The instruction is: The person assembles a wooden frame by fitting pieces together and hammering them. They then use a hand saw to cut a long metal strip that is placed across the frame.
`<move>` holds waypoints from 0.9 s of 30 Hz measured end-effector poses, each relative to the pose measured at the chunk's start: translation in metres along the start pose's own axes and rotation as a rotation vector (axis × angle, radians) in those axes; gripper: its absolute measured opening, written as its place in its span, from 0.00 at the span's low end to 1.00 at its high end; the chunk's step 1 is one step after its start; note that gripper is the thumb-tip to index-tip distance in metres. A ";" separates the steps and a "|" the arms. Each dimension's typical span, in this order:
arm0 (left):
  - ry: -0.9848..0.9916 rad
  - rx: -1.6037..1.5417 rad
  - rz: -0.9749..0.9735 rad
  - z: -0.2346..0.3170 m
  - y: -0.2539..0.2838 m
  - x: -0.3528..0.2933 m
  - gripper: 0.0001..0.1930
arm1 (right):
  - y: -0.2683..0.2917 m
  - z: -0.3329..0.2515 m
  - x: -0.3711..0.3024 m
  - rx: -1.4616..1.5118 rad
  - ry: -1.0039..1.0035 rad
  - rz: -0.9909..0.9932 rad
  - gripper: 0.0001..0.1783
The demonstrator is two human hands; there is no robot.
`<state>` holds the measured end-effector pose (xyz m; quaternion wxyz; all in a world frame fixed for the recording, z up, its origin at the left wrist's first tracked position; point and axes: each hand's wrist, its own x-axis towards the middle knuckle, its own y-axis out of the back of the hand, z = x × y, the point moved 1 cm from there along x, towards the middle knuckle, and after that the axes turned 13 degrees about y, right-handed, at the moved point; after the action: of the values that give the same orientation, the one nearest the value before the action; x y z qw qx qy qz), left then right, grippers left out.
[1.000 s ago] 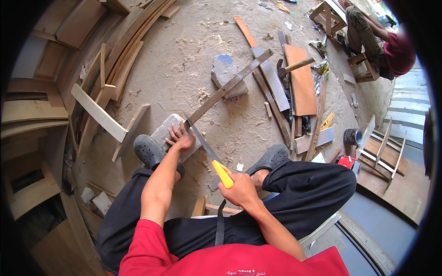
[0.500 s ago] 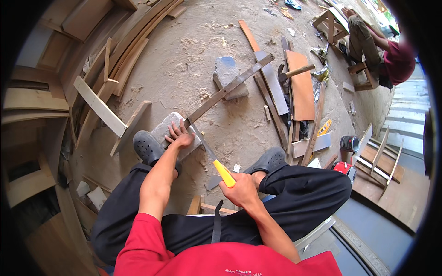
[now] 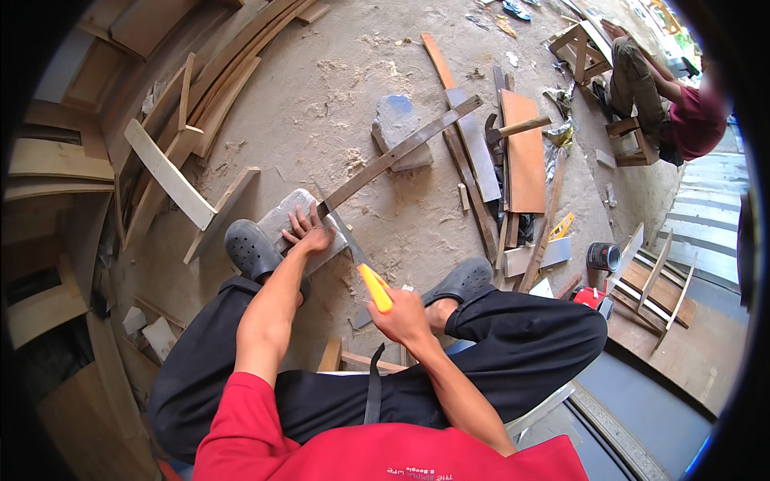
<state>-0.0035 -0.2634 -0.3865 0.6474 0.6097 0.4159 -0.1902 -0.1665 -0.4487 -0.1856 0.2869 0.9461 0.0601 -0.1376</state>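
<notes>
My left hand [image 3: 309,232] presses flat on the near end of a long thin wooden strip [image 3: 401,151], pinning it on a grey stone block [image 3: 281,216]. The strip's far end rests on a second grey stone [image 3: 395,122]. My right hand [image 3: 401,317] grips the yellow handle of a handsaw [image 3: 353,256], whose blade runs up across the strip just right of my left fingers. My left foot in a dark clog [image 3: 250,250] braces against the near block. My right clog [image 3: 464,279] sits on the floor.
Sawdust covers the concrete floor [image 3: 321,104]. Curved planks and offcuts [image 3: 168,172] pile at the left. Boards, a hammer [image 3: 513,127] and a brown panel [image 3: 525,156] lie at the right, with a small can [image 3: 601,256]. Another person [image 3: 666,96] sits on a low stool at top right.
The saw has been drawn back toward me, its handle now lower and closer. My left hand stays pressed on the strip.
</notes>
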 end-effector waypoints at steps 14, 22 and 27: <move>-0.030 -0.011 0.006 0.004 0.005 -0.001 0.52 | -0.006 0.012 0.017 0.023 0.030 0.055 0.14; -0.012 0.000 -0.013 -0.004 0.002 0.001 0.52 | -0.003 0.008 0.000 0.101 0.074 0.102 0.14; -0.008 -0.001 0.003 0.001 0.004 0.003 0.52 | -0.026 0.029 0.034 0.029 0.127 0.091 0.14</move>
<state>0.0019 -0.2623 -0.3865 0.6497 0.6093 0.4123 -0.1916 -0.1459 -0.4424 -0.2318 0.2750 0.9587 0.0331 -0.0651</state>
